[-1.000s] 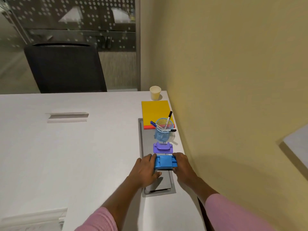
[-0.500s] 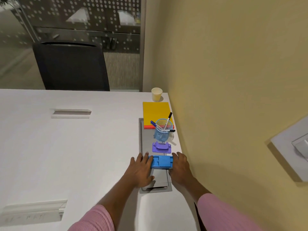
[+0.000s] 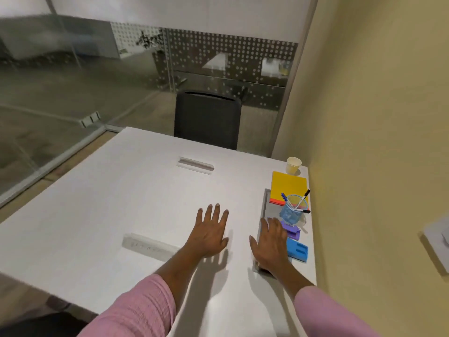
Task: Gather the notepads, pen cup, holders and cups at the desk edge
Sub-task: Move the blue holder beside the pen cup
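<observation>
- the white bench is the biggest thing here, and all the task stuff sits in one line along its wall-side edge, far corner to near
- grey hatch set into the bench runs the same way, right next to that line
- yellow notepad lies flat with its long axis along the edge, and a red strip shows at its near end, so I'd guess there's a second pad under it
- left hand was hugging the blue holder half a second back, now it's flat on bare bench well apart from everything, fingers spread wide, holding nothing
- right hand let go too and lies flat over the hatch just beside the holders, fingers straight and empty; can't tell if it brushes them
- pen cup stands upright between notepad and holders, with the black-capped pen leaning toward the wall and the blue-capped one leaning away
- blue holder lies flat at the near end, a bit skewed to the edge; the hand hides part of it, so I won't call its long axis
- purple holder sits just behind it, mostly covered
- paper cup stands upright, mouth up, at the far corner
- both hands off reads to me like the last piece is placed and the gathering's basically done
</observation>
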The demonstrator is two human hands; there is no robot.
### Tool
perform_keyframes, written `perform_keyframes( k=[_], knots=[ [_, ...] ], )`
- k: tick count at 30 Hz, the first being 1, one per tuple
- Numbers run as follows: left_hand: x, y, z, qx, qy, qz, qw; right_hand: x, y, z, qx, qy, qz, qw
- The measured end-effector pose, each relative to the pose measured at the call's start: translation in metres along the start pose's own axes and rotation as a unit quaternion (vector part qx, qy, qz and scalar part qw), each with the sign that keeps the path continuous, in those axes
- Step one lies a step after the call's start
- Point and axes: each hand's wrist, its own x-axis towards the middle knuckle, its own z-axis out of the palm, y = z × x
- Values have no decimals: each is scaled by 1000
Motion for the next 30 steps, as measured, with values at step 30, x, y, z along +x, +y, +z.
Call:
perform_keyframes(
  k=[30],
  knots=[
    [-676,-287,-87,35,64,-502,862,-372,-594,-31,13,-28,-494,869]
  ],
)
